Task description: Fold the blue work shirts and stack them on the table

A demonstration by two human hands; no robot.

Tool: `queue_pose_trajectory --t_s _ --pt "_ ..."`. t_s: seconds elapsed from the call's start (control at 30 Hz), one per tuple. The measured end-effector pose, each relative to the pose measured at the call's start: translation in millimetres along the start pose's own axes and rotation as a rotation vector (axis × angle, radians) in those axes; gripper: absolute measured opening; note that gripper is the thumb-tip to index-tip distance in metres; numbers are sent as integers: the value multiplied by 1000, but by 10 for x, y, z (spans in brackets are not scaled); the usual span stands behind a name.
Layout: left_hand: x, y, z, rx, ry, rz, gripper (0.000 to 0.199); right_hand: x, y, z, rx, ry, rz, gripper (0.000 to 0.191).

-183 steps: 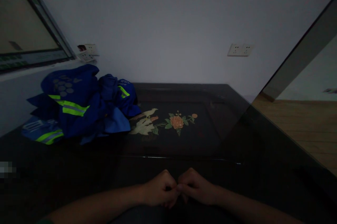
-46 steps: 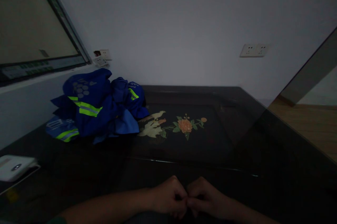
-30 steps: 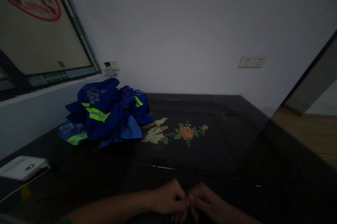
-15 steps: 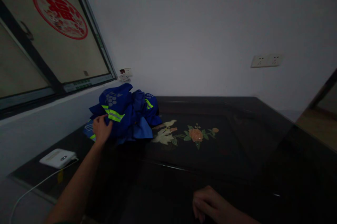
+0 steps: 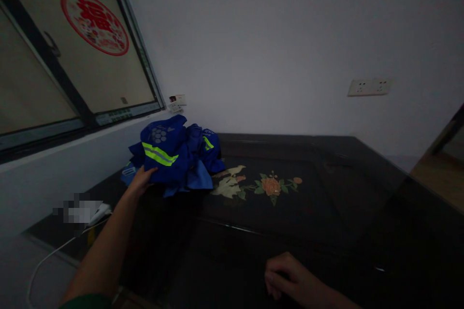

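A crumpled heap of blue work clothes (image 5: 165, 149) with yellow-green reflective strips lies at the far left of the dark table. My left hand (image 5: 142, 179) reaches to the near left side of the heap and grips its cloth; the fingers are partly hidden beneath the fabric. Low in the view, over the table's near part, my right hand (image 5: 284, 274) is loosely curled, its fingers folded in. Nothing shows in it.
The glossy dark table (image 5: 319, 193) has an inlaid flower pattern (image 5: 271, 186). At its left edge, a white device (image 5: 99, 213), partly blurred out, trails a white cable (image 5: 54, 252). A window (image 5: 108, 77) and wall sockets (image 5: 369, 87) are behind.
My left hand has slid from on top of the cloth to lower at its edge, fingers now under it. The reflective strip looks smoother. The view has shifted slightly; my right hand stays put.
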State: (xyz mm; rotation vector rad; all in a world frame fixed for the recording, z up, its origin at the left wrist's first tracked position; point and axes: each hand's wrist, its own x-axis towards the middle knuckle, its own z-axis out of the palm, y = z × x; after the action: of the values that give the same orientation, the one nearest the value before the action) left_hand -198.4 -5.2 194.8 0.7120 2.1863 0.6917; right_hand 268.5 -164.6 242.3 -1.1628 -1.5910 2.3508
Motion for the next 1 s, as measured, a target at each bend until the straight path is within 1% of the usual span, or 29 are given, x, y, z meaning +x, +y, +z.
queue_pose_trajectory --t_s 0.07,0.13,0.23,0.27,0.3,0.33,0.37,0.43,0.47,0.5,0.53,0.57,0.6,0.67,0.7,0.73,0.8,0.83,0.87,0.9,0.93,0.97,1.0 --pt "-64 188 34 57 7 114 33 7 -10 -4 16 -9 9 56" --pt "-144 405 144 119 2 233 36 25 -41 -26 18 -16 13 52" --pt "-323 750 460 187 -39 401 32 95 -156 -116 -20 37 0 38" --pt "-412 867 591 217 -76 482 31 137 -213 -160 -40 74 -16 31" --pt "-522 984 727 285 -116 591 30 190 -275 -207 -53 124 -38 27" --pt "-655 1101 860 341 -150 697 30 254 -341 -252 -56 183 -58 30" --pt "-813 1217 985 378 -162 786 30 327 -407 -294 -46 249 -79 39" --pt "-1192 1441 1196 385 -190 909 31 482 -537 -350 -6 388 -131 60" --pt "-1404 1546 1277 357 -240 970 32 554 -597 -362 11 451 -167 70" --pt "-1618 1644 1341 313 -320 1039 32 610 -653 -365 25 513 -209 78" --pt "-1826 1733 1388 260 -410 1105 32 645 -704 -363 37 577 -255 82" --pt "-2015 1812 1422 209 -509 1163 32 651 -750 -360 49 642 -296 80" --pt "-2175 1879 1445 157 -596 1203 31 626 -791 -362 60 707 -325 73" --pt "-2366 1976 1479 44 -749 1218 28 483 -862 -398 54 819 -329 53" --pt "-2388 2000 1501 -18 -814 1194 27 375 -891 -438 30 858 -305 45" --pt "-2362 2006 1530 -80 -876 1151 28 256 -914 -494 -2 890 -274 38" --pt "-2204 1954 1608 -199 -972 1026 35 20 -933 -648 -62 953 -196 34" --pt "-2102 1892 1647 -253 -985 956 38 -80 -922 -742 -80 988 -159 35" --pt "-2008 1808 1676 -297 -966 891 39 -163 -892 -845 -94 1019 -127 38" --pt "-1938 1705 1686 -320 -920 837 37 -228 -840 -951 -108 1041 -95 41" --pt "-1904 1588 1670 -316 -862 799 35 -280 -768 -1057 -120 1053 -63 44" --pt "-1911 1460 1627 -280 -808 780 31 -324 -678 -1160 -125 1046 -30 48" --pt "-1960 1328 1559 -205 -779 776 27 -366 -575 -1255 -119 1023 1 51"
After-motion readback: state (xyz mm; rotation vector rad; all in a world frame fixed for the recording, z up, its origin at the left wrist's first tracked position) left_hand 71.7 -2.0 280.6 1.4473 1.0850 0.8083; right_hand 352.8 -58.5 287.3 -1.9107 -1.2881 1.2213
